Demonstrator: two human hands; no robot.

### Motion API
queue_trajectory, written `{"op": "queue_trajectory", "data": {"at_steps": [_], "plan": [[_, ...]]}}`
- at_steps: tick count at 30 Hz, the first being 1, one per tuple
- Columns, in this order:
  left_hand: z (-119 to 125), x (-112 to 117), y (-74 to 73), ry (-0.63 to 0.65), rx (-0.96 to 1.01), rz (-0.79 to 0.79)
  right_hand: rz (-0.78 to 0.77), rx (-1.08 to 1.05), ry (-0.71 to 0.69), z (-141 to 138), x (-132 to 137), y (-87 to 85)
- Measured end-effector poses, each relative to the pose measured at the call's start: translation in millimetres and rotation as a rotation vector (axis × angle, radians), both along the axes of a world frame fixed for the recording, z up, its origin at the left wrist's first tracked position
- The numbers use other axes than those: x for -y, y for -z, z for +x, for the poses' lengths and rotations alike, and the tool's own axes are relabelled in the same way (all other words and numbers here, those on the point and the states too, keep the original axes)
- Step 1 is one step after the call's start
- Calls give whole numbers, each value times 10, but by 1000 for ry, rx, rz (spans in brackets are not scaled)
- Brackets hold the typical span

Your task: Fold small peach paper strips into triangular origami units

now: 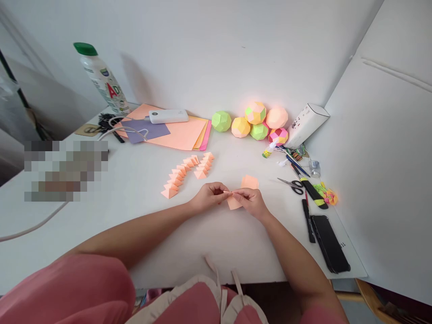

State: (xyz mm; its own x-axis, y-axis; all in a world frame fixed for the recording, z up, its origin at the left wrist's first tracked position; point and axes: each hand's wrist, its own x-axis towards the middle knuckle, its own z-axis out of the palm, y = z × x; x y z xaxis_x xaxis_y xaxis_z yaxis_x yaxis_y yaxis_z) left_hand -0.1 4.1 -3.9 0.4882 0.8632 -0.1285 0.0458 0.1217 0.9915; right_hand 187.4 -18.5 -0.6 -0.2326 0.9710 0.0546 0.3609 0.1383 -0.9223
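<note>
Over the white table, my left hand and my right hand meet with fingers pinched on a small peach paper piece. The paper's folded edge runs between the two sets of fingertips. A second small peach square lies flat just behind my right hand. To the left, several folded peach paper units stand in two curved rows.
Coloured paper balls sit by the wall beside a white box. Scissors, pens, a glue bottle and a black phone lie at right. Stacked paper sheets, a white power bank and a bottle are back left.
</note>
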Motion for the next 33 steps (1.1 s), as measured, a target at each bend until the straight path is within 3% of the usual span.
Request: {"op": "queue_trajectory", "data": {"at_steps": [33], "plan": [[-17,-10,-6,-42,-25,66,-23,9,34,-2,-15,21]]}}
